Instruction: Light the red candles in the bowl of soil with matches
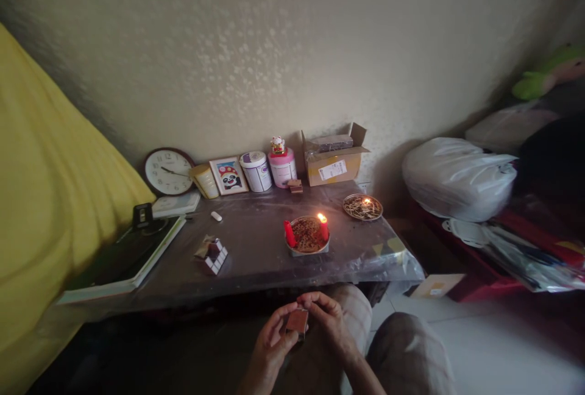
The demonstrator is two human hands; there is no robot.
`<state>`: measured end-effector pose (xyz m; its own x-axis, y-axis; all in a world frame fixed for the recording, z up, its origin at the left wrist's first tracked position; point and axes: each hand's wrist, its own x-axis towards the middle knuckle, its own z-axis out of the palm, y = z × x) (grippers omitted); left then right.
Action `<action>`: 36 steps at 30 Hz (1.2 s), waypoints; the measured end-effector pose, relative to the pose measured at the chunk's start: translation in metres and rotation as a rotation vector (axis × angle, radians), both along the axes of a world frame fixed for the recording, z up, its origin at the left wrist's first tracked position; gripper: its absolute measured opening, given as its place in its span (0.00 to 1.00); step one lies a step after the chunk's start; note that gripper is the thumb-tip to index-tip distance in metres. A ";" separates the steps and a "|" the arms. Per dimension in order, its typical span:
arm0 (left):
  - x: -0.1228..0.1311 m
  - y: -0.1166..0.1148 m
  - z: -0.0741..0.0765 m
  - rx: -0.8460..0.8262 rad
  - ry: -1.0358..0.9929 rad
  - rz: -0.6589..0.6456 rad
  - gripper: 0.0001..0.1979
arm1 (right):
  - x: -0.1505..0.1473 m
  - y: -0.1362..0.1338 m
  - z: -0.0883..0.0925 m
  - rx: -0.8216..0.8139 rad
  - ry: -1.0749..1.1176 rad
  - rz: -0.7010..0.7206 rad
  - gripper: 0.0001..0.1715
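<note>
My left hand (pixel 275 341) grips a small matchbox (pixel 297 320) with a brown striking side, held low in front of the table edge. At the box's upper end, the fingertips of my right hand (pixel 326 319) are pinched together; whatever is between them is too small to make out. Beyond my hands, a round tray (pixel 307 247) of brown grains carries two red candles. The right candle (pixel 324 230) burns, while the left candle (pixel 289 234) shows no flame. Farther right, a metal plate (pixel 353 213) holds many matchsticks, and a small flame (pixel 367 201) glows among them.
Several matchboxes (pixel 216 256) stand stacked at the left front of the table. Along the wall are a clock (pixel 169 171), a panda picture (pixel 229 176), two tubs and an open cardboard box (pixel 336 163). A yellow curtain (pixel 50 169) hangs left; white bags (pixel 459 178) lie right.
</note>
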<state>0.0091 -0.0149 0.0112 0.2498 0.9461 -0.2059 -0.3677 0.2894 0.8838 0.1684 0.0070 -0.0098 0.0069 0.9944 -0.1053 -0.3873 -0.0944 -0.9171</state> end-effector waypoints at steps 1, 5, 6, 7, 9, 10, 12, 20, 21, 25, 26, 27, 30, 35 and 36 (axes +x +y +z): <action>0.000 0.000 -0.002 -0.002 0.004 -0.007 0.21 | -0.001 -0.001 0.000 0.002 0.006 -0.007 0.14; 0.000 -0.001 -0.007 0.004 0.022 -0.017 0.20 | -0.002 -0.004 -0.003 0.011 0.023 -0.016 0.16; 0.001 -0.002 -0.008 0.009 0.026 -0.013 0.19 | -0.002 -0.005 -0.003 0.015 0.018 -0.018 0.17; 0.001 -0.002 -0.009 0.013 0.032 -0.012 0.19 | -0.002 -0.006 -0.003 0.019 0.008 -0.021 0.17; 0.001 -0.003 -0.011 0.024 0.037 -0.015 0.19 | -0.003 -0.007 -0.004 0.028 -0.013 -0.026 0.18; 0.001 -0.004 -0.011 0.028 0.038 -0.017 0.19 | -0.003 -0.007 -0.004 0.034 -0.020 -0.026 0.18; 0.001 -0.005 -0.010 0.029 0.044 -0.023 0.18 | -0.004 -0.007 -0.005 0.042 -0.026 -0.023 0.18; 0.001 -0.007 -0.003 0.016 0.037 -0.041 0.16 | -0.008 -0.006 -0.010 0.066 -0.044 -0.023 0.16; 0.001 -0.007 -0.003 0.017 0.039 -0.044 0.16 | -0.008 -0.006 -0.010 0.067 -0.046 -0.022 0.16; 0.000 -0.008 -0.003 0.013 0.045 -0.041 0.15 | -0.009 -0.008 -0.006 0.073 -0.059 -0.019 0.16; 0.000 -0.008 -0.003 0.013 0.046 -0.045 0.15 | -0.009 -0.008 -0.005 0.076 -0.062 -0.018 0.16; -0.001 -0.009 -0.003 0.014 0.046 -0.047 0.15 | -0.010 -0.008 -0.004 0.078 -0.064 -0.019 0.16; -0.001 -0.010 -0.004 0.021 0.046 -0.046 0.15 | -0.011 -0.009 -0.002 0.081 -0.069 -0.020 0.16; -0.001 -0.011 -0.005 0.023 0.064 -0.023 0.15 | -0.011 -0.009 0.001 0.074 -0.077 -0.018 0.16; 0.000 -0.011 -0.005 0.021 0.059 -0.022 0.15 | -0.012 -0.009 0.001 0.072 -0.077 -0.017 0.17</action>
<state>0.0090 -0.0260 0.0065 0.2582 0.9448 -0.2015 -0.3085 0.2783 0.9096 0.1568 -0.0017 -0.0086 0.0291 0.9991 -0.0317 -0.3161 -0.0209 -0.9485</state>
